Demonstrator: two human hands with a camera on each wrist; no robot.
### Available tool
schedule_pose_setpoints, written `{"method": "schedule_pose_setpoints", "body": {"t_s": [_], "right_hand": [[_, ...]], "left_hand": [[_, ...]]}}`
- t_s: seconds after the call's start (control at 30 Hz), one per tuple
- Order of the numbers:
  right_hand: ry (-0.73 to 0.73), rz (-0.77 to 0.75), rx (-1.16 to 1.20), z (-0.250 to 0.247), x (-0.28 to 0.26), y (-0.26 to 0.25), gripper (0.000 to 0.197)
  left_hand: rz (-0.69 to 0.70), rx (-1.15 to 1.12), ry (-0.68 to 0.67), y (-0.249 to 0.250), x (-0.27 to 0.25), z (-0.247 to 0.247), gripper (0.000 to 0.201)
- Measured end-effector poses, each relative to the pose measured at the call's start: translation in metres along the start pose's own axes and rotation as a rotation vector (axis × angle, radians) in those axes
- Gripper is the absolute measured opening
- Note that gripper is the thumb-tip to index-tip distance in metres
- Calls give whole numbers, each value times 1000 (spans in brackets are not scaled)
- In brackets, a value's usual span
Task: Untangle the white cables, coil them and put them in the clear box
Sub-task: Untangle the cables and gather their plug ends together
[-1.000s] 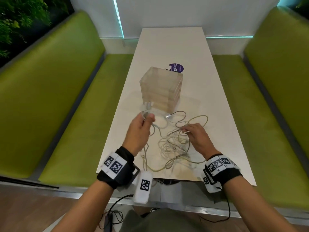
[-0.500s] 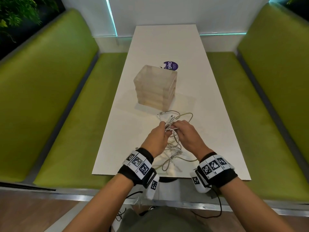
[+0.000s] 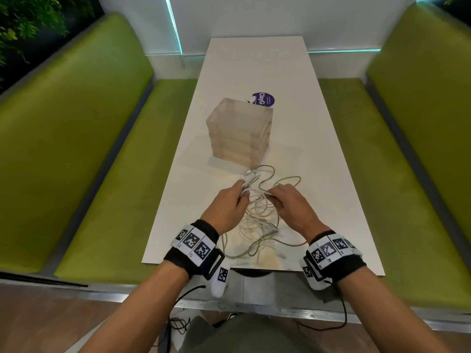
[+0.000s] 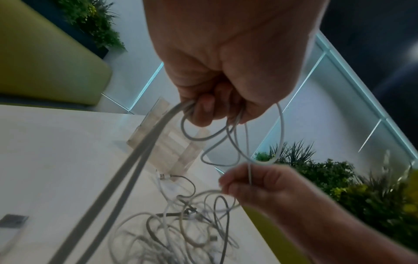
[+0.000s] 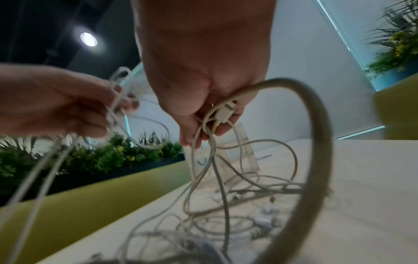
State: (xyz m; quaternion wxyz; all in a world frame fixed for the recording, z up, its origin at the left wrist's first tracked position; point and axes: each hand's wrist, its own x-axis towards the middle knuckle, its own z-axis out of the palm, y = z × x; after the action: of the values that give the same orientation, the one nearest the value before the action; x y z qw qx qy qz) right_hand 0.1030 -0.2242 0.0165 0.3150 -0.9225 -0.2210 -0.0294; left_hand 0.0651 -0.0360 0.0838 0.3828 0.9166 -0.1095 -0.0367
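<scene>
The cables (image 3: 257, 212) were white on a white table (image 3: 254, 62). The benches (image 3: 76, 138) were lime green, the wristbands (image 3: 196, 247) black with black-and-white square markers, the far sticker (image 3: 265, 99) purple.

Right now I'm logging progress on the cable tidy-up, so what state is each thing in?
white cables: tangled, uncoiled, mostly lying on the table, some strands lifted.
clear box: upright on the table beyond the cables, no cable visibly inside.
left hand: grips a bunch of cable strands.
right hand: pinches cable strands and a connector.
table: bears the box, cables and a purple sticker.
</scene>
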Motion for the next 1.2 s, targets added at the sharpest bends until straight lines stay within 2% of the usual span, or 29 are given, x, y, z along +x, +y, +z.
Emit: {"method": "schedule_pose_setpoints", "body": {"t_s": [0.13, 0.2, 0.33, 0.4, 0.57, 0.73, 0.8, 0.87, 0.93, 1.0, 1.03, 1.13, 1.2], "right_hand": [[-40, 129, -33, 7, 0, 28, 12], [-39, 173, -6, 6, -2, 36, 14], [-15, 228, 49, 3, -4, 44, 17], [-9, 228, 62, 2, -3, 42, 17], [19, 92, 65, 3, 2, 19, 19], [-46, 7, -64, 8, 5, -4, 41], [22, -35, -96, 6, 3, -7, 37], [100, -56, -93, 4, 1, -8, 29], [101, -69, -85, 3, 1, -11, 36], [92, -98, -106, 1, 2, -14, 47], [104, -116, -122, 0, 3, -15, 49], [159, -151, -133, 0, 3, -15, 47], [181, -174, -155, 2, 4, -14, 42]], "left_hand": [[-8, -126, 123, 8, -5, -13, 17], [-6, -157, 198, 10, -9, -21, 25], [-52, -186, 372, 2, -11, -39, 31], [-90, -183, 390, -7, -10, -45, 30], [-132, -106, 149, -12, -10, -34, 21], [-171, -178, -27, -4, -3, 3, 16], [-190, -230, -70, 0, 0, 12, 14], [-187, -195, -133, 1, 2, 20, 23], [-161, -154, -198, 4, 2, 27, 23], [-139, -265, -199, 8, -1, 31, 17], [-157, -351, -183, 14, -3, 30, 21], [-233, -561, -155, 23, -9, 30, 31], [-269, -586, -123, 24, -8, 30, 33]]}}
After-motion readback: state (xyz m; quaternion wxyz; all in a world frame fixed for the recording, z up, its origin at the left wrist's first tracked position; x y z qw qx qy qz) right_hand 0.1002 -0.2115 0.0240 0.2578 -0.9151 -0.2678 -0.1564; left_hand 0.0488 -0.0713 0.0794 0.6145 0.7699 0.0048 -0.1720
